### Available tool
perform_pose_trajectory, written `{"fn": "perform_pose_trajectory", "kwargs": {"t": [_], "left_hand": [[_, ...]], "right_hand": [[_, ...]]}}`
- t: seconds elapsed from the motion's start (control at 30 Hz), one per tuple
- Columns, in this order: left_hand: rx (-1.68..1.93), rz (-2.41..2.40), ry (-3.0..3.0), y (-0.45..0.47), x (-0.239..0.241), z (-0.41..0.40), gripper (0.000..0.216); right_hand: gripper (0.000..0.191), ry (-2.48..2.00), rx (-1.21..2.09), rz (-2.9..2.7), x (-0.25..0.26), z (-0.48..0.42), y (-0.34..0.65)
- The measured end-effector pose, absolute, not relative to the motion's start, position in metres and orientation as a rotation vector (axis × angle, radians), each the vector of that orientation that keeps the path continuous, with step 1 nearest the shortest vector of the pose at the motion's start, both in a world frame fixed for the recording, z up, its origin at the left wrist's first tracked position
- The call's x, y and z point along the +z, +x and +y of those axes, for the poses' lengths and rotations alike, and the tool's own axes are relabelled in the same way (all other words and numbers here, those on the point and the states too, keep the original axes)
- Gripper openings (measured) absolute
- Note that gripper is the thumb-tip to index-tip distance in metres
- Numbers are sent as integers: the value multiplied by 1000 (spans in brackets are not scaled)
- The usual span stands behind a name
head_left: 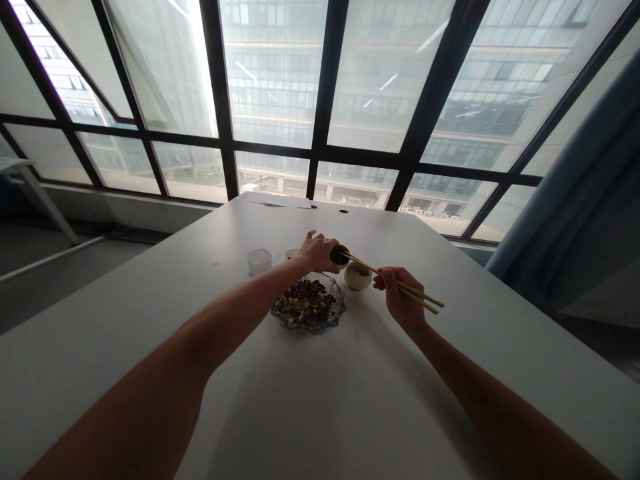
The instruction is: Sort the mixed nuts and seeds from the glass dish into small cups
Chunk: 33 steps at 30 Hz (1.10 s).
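Note:
My left hand [319, 253] is closed around a small cup [341, 256], tilted so that its dark inside faces me. A pair of chopsticks [413, 292] is gripped in my right hand [401, 293], their tips reaching the cup's mouth. Just below the cup stands a pale yellow round pot [358, 275], apart from my right fingers. Under my left wrist a clear glass bowl [338, 313] with a wavy rim holds dark seeds and lighter nuts [305, 303]. Whether the chopstick tips pinch anything is too small to tell.
A clear square plastic container [259, 261] stands left of the bowl; another container [291, 254] is partly hidden behind my left hand. White papers [280, 201] lie at the far end of the white table [200, 280], before large windows. A blue curtain [560, 193] hangs at right.

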<state>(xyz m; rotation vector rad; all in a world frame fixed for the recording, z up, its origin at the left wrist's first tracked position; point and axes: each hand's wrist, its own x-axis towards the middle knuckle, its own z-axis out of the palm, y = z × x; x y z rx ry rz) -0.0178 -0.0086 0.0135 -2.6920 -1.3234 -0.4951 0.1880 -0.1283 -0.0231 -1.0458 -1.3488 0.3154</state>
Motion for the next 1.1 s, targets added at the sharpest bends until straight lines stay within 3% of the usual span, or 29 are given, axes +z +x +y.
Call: {"fn": "perform_pose_trajectory", "kwargs": {"t": [0.27, 0.67, 0.93, 1.1], "left_hand": [[-262, -1520, -2637, -20, 8, 5, 80], [-132, -1718, -2716, -27, 5, 14, 79], [-789, -1531, -2673, -79, 7, -20, 63], [-960, -1526, -2495, -136, -5, -38, 55]], "right_hand": [[60, -992, 400, -1318, -2, -145, 177], [45, -998, 411, -1832, -4, -158, 164], [40, -981, 418, -1880, -7, -156, 163], [45, -1011, 505, -1761, -13, -157, 162]]}}
